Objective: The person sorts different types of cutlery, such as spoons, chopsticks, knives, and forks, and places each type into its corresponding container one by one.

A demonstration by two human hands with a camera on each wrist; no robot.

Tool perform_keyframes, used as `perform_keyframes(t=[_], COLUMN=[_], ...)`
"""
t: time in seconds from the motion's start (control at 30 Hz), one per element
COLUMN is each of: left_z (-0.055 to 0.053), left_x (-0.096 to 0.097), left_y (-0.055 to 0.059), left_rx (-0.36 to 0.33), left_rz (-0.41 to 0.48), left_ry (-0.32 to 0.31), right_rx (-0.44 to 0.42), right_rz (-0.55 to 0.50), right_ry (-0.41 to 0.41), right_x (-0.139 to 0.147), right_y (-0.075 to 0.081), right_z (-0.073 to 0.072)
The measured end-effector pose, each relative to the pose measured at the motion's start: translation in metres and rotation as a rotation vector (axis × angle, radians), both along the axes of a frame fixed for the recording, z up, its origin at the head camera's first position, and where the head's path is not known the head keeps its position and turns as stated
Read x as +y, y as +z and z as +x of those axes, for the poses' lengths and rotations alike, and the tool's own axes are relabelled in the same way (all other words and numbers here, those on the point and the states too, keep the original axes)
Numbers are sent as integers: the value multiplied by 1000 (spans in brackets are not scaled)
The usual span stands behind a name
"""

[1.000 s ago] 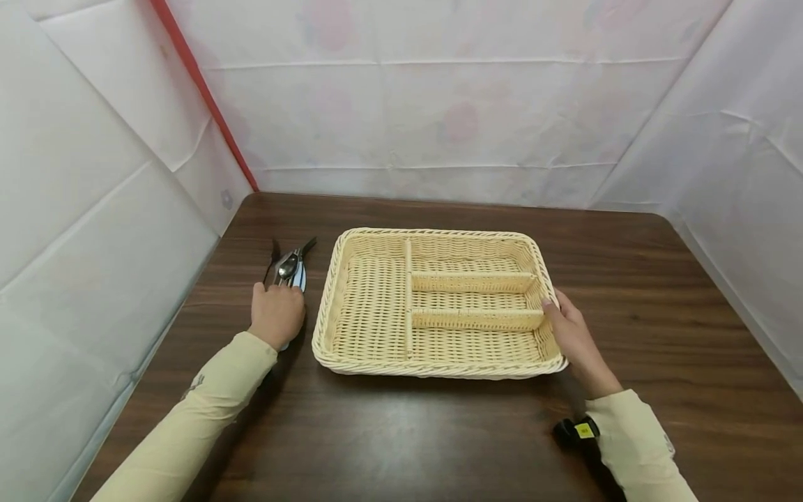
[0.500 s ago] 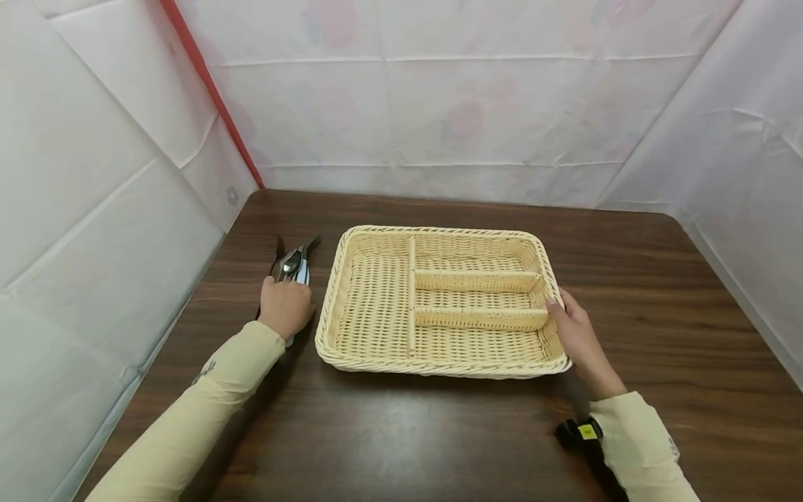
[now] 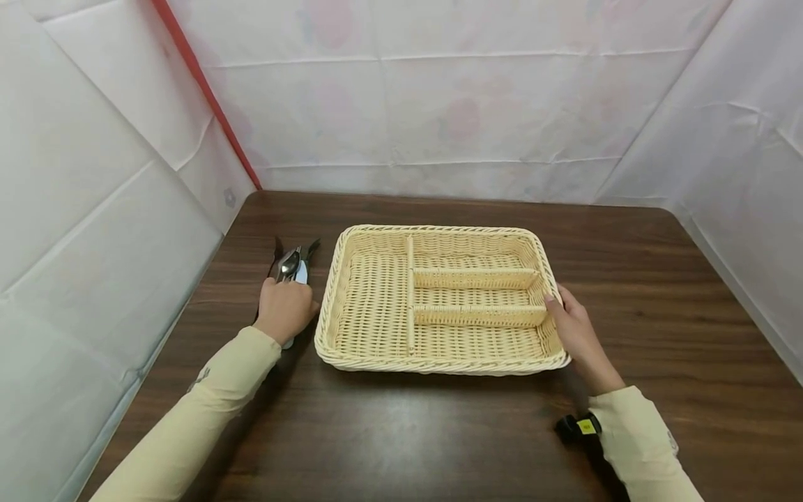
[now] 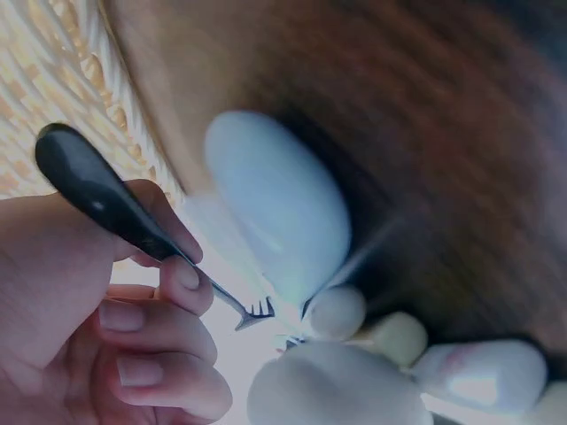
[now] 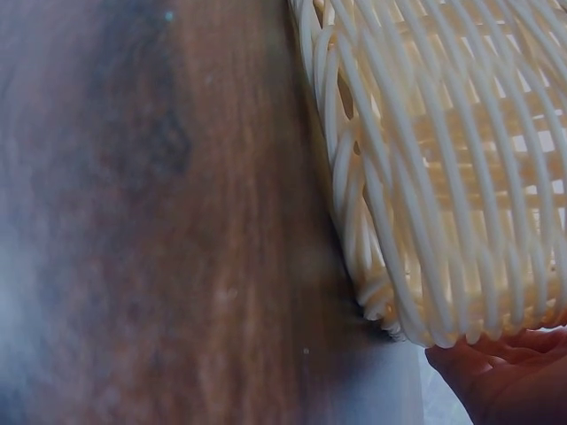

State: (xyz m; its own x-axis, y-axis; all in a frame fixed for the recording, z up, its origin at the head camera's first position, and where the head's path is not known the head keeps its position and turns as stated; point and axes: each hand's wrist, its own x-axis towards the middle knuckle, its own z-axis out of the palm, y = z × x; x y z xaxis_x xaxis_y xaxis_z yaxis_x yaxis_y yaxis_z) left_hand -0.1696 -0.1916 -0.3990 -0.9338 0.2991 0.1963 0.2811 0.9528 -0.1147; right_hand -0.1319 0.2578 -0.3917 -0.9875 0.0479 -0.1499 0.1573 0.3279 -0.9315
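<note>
In the left wrist view my left hand pinches a small fork by its dark handle, between thumb and forefinger, with the tines pointing down at a cutlery pile. That pile lies left of the basket and includes a shiny spoon; my hand covers much of it in the head view. A pale blue rounded handle end shows up close beside the fork. My right hand grips the right rim of a cream wicker basket, thumb over the edge and fingers outside.
The basket has one wide compartment on its left and 3 narrow ones divided by wicker partitions on its right. It stands on a dark wooden table. White sheeting hangs behind and along both sides.
My left hand has shifted slightly right, closer to the basket's left side, still over the cutlery. The right hand keeps its grip on the rim, and the basket stays put.
</note>
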Motion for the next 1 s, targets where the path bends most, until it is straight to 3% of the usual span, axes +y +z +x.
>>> perform_keyframes(t=[0.2, 0.53, 0.8, 1.0], left_z=[7, 21, 29, 32], left_x=[-3, -2, 1, 4], left_y=[4, 21, 31, 35], left_rx=[35, 108, 267, 314], left_rz=[7, 10, 44, 72], left_ry=[-12, -52, -131, -153], right_rx=[-4, -2, -6, -10], right_rz=[27, 37, 33, 36], right_ry=[4, -1, 2, 4], right_x=[-1, 0, 1, 2], right_y=[2, 2, 1, 1], right_z=[-2, -1, 0, 0])
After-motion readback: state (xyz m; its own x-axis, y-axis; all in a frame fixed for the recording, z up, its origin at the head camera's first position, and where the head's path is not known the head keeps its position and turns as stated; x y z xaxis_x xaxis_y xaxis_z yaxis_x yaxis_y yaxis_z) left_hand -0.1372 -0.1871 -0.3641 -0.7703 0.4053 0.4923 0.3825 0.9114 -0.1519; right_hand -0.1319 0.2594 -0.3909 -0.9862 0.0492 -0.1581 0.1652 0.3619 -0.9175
